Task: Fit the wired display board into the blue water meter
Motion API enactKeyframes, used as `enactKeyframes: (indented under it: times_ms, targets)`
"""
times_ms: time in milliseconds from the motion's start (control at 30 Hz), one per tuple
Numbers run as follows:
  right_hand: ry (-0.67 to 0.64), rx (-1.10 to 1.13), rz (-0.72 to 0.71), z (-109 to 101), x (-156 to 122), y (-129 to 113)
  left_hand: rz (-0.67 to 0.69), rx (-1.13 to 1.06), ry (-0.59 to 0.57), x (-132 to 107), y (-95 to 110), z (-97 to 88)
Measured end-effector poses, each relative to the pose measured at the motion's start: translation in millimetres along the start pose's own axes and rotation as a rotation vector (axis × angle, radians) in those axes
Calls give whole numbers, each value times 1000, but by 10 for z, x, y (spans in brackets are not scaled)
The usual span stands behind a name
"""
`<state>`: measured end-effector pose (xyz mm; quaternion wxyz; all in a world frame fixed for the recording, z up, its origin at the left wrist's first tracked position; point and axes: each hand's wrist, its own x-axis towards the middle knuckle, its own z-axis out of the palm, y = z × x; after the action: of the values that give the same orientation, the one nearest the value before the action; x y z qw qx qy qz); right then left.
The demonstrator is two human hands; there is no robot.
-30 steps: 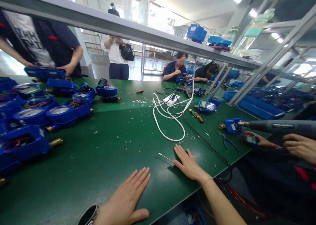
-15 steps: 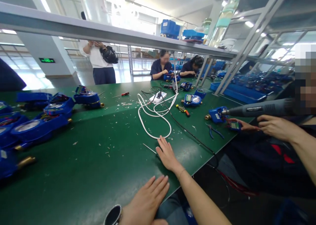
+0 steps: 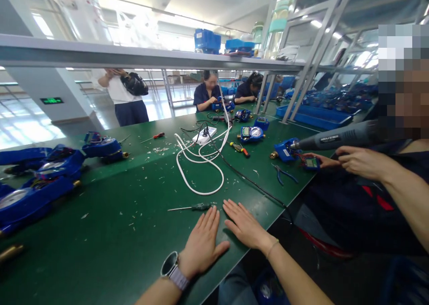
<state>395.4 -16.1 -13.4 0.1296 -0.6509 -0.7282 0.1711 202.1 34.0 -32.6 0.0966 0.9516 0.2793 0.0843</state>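
Note:
My left hand lies flat on the green table near its front edge, fingers stretched out and holding nothing; a watch sits on its wrist. My right hand rests flat right beside it, fingers spread and empty as well. Just beyond both sets of fingertips lies a thin screwdriver with a dark green handle, not touched by either hand. A looped white cable lies further back on the table.
Blue meter housings crowd the table's left side. To the right, another person's hands hold a grey rotary tool against a blue meter; pliers lie nearby. A black cord crosses the table. Other people work beyond.
The view has swung to the right. My left hand has moved forward beside my right hand. The screwdriver now shows in full ahead of my fingers.

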Motion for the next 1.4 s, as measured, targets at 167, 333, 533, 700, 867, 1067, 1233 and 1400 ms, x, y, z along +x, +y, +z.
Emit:
enactKeyframes:
  times_ms: [167, 333, 533, 700, 867, 1067, 1233, 1400]
  targets:
    - [91, -12, 130, -60, -57, 329, -128, 57, 56, 337, -102, 43]
    - [151, -33, 178, -156, 457, 605, -131, 73, 54, 562, -33, 48]
    - [155, -32, 73, -222, 900, 673, -117, 54, -19, 585, 16, -9]
    - [171, 22, 33, -207, 737, 755, -52, 13, -97, 591, 230, -17]
    - [154, 69, 16, -193, 239, 787, -92, -88, -56, 687, 512, 42]
    - [140, 68, 51, -122, -86, 686, -79, -458, -13, 994, 602, 39]
    - [161, -9, 126, -33, -73, 502, -273, -623, 15, 1215, 456, -10]
    - [132, -76, 133, 5, -28, 331, -410, -651, 116, 1266, 190, -1]
